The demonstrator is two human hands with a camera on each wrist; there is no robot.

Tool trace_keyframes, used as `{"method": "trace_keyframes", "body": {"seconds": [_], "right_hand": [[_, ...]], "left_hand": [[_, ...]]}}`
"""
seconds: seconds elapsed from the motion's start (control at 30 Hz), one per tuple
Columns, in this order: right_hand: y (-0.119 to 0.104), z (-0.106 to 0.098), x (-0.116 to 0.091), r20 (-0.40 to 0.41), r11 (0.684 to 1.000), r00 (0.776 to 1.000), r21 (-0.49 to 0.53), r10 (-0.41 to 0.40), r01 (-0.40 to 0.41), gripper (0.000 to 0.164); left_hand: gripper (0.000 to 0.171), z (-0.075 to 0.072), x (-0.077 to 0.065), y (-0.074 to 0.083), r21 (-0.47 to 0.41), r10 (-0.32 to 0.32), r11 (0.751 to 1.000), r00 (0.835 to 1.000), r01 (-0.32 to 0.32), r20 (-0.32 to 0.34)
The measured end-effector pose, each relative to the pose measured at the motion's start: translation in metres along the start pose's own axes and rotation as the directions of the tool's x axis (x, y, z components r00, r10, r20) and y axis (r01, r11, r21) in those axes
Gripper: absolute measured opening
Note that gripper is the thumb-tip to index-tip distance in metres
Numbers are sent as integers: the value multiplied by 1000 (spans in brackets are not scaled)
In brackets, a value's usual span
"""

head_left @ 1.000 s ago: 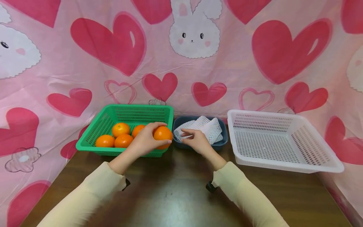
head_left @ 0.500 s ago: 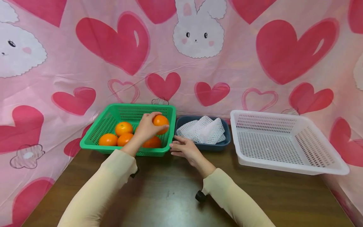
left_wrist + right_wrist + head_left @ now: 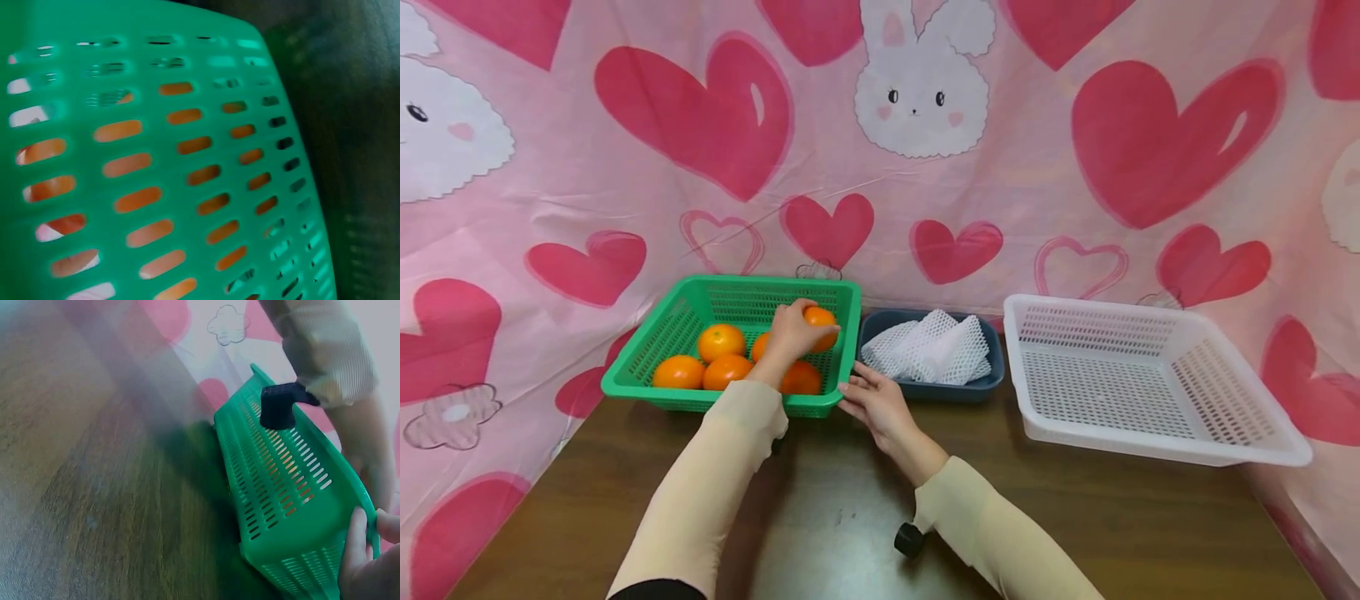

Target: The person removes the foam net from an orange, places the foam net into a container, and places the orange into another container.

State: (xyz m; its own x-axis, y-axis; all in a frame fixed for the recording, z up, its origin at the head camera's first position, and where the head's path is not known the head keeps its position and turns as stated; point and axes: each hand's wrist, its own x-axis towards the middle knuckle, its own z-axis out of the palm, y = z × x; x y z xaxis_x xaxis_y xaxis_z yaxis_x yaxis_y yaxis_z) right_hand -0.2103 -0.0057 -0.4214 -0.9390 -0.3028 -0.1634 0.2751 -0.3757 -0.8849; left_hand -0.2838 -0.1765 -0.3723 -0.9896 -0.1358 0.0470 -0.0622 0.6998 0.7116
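In the head view my left hand [image 3: 789, 333] reaches into the right part of the green basket [image 3: 730, 400], thumb and fingers around an orange [image 3: 822, 318]. Several other oranges [image 3: 679, 372] sit on the basket's floor, some partly covered by this hand. My right hand [image 3: 882, 410] grips the front right corner of the basket. The right wrist view has its thumb [image 3: 389, 526] over the rim and a finger [image 3: 355, 540] against the outer wall. The slotted basket wall [image 3: 206, 144] fills most of the left wrist view, with orange showing through the holes.
Just right of the green basket is a dark blue bin [image 3: 958, 392] holding white foam net sleeves [image 3: 928, 346]. A white slotted basket [image 3: 1157, 446] stands farther right on the brown wooden table [image 3: 850, 517]. A pink heart-patterned cloth [image 3: 1000, 183] hangs behind.
My left hand has carried the orange from above the green basket's right front corner back and down into it. My right hand has moved from the blue bin leftward onto the green basket's corner.
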Motion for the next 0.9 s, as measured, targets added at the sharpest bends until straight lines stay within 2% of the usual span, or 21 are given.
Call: {"method": "trace_keyframes", "body": {"seconds": [0.27,0.5,0.9], "right_hand": [[6,3,-1,11,1000,1000,-5,-16,16,55],[3,1,0,-1,1000,1000,-2,-17,17,55],[4,0,2,-8,1000,1000,2,-15,15,54]], "left_hand": [[65,7,3,-11,113,-8,994,997,0,72],[65,15,12,-13,212,3,977,988,-35,151],[65,19,14,-14,222,9,974,987,-45,160]]}}
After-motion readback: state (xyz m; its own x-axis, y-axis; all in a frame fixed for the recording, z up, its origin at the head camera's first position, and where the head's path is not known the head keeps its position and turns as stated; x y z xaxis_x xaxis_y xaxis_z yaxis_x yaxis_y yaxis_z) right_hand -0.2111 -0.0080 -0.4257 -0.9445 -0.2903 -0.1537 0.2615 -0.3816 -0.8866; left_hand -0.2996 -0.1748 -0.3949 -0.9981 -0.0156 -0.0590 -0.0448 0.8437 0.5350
